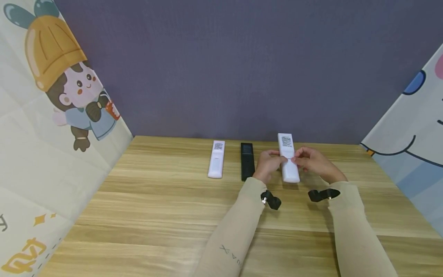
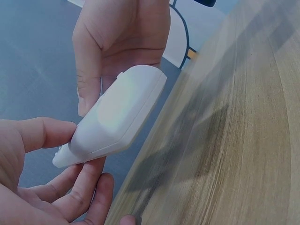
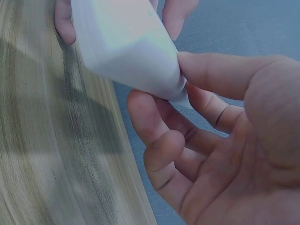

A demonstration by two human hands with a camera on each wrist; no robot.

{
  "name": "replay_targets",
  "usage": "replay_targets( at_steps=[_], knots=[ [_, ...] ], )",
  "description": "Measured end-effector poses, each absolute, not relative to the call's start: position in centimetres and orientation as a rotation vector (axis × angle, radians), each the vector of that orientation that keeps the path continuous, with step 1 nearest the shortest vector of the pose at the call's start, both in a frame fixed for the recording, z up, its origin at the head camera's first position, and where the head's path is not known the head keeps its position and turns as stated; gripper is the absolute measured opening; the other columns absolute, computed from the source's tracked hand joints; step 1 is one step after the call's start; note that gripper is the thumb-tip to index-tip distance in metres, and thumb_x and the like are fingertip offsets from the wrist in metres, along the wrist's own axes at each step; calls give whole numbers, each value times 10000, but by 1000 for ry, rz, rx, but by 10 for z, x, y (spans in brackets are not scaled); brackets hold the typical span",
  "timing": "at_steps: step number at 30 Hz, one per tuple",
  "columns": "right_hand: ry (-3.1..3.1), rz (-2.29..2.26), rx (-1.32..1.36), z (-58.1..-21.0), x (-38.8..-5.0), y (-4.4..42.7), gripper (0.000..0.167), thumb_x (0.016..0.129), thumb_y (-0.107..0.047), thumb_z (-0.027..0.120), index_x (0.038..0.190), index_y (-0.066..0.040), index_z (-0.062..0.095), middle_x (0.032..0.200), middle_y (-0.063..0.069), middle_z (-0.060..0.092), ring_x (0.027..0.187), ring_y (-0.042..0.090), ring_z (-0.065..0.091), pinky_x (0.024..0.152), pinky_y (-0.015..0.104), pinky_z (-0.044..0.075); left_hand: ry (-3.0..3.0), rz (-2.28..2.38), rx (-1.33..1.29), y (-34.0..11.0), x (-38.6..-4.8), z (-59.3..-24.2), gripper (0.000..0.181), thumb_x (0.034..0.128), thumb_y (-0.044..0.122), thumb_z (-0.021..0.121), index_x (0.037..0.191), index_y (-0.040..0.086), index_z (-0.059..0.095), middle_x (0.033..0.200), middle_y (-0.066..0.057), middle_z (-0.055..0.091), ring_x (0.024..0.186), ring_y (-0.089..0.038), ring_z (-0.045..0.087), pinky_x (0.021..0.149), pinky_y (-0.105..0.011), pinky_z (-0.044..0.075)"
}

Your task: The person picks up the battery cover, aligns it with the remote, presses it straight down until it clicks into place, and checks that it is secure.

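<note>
A white remote control (image 1: pixel 290 171), its back with a printed label facing up, is held above the table's far right part. My left hand (image 1: pixel 268 164) grips its left edge, thumb on the back cover and fingers beneath, as the left wrist view shows on the remote (image 2: pixel 112 112). On the opposite edge, my right hand (image 1: pixel 315 163) pinches the remote (image 3: pixel 126 51) between thumb and fingers. Just left of my left hand lies a black remote (image 1: pixel 247 161), back up. Farther left, another white remote (image 1: pixel 216 159) also rests back up.
The wooden table (image 1: pixel 155 215) ends at a dark grey-blue panel (image 1: pixel 221 69) behind the remotes. Cartoon-printed sheets stand at the left (image 1: pixel 34 127) and right (image 1: pixel 415 161) sides. Black camera mounts (image 1: pixel 271 200) sit on both wrists.
</note>
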State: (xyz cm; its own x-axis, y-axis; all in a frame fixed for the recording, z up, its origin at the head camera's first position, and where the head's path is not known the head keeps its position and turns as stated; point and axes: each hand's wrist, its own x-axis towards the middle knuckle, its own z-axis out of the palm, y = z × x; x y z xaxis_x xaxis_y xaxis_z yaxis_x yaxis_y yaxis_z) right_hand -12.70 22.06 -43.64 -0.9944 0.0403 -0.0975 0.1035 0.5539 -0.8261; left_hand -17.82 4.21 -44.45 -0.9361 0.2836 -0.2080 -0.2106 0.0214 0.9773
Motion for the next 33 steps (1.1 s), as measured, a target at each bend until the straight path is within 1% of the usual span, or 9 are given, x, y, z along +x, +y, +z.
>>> replay_targets(
  at_steps=[6,13,18,21,25,28,31,33],
  knots=[
    [2697,-1455,135,-434,-126,218,317,1026,-254,628,1185,-11,503,1006,58,611,877,176,589,708,347,517,1977,1973,68,42,-178,-444,217,829,50,804,1031,87,734,950,-16,682,833,-150,592,745,-306,481],
    [2705,-1454,141,-432,-125,216,324,1017,-256,639,1174,-4,508,985,41,605,869,181,574,709,341,519,1996,1960,61,43,-179,-446,239,827,45,806,1051,91,737,986,-32,700,878,-166,623,809,-344,527],
    [2717,-1450,136,-433,-126,215,332,1015,-258,640,1168,3,503,1003,70,607,866,193,581,705,348,520,2061,1923,58,45,-178,-446,293,837,54,804,1115,103,723,1022,-37,709,887,-160,649,839,-352,563],
    [2724,-1452,137,-435,-126,214,329,1014,-250,639,1171,4,500,1048,95,608,872,201,588,709,347,525,2095,1897,66,46,-176,-444,358,848,53,794,1190,112,702,1032,-56,718,873,-161,666,833,-362,578],
    [2723,-1457,148,-436,-127,213,331,1015,-238,635,1195,-1,489,1113,142,603,884,221,596,711,348,525,2191,1828,124,45,-174,-441,474,862,71,786,1314,136,657,1175,-107,719,933,-176,661,840,-363,568],
    [2724,-1448,152,-436,-128,212,354,1020,-228,626,1246,-4,471,1164,182,599,898,240,600,707,350,519,2313,1745,198,43,-173,-438,524,869,104,787,1365,179,638,1302,-99,693,1019,-192,644,871,-360,542],
    [2718,-1443,143,-436,-128,211,389,1027,-207,609,1318,-7,445,1229,231,596,924,246,607,713,353,516,2410,1678,263,42,-173,-437,538,872,127,786,1381,213,633,1345,-80,685,1082,-210,647,904,-370,532],
    [2711,-1444,135,-436,-128,210,411,1032,-194,596,1362,-15,428,1277,258,588,941,234,612,720,357,518,2448,1657,290,42,-174,-438,541,870,132,787,1382,221,635,1350,-71,686,1092,-211,648,904,-364,530]
  ],
)
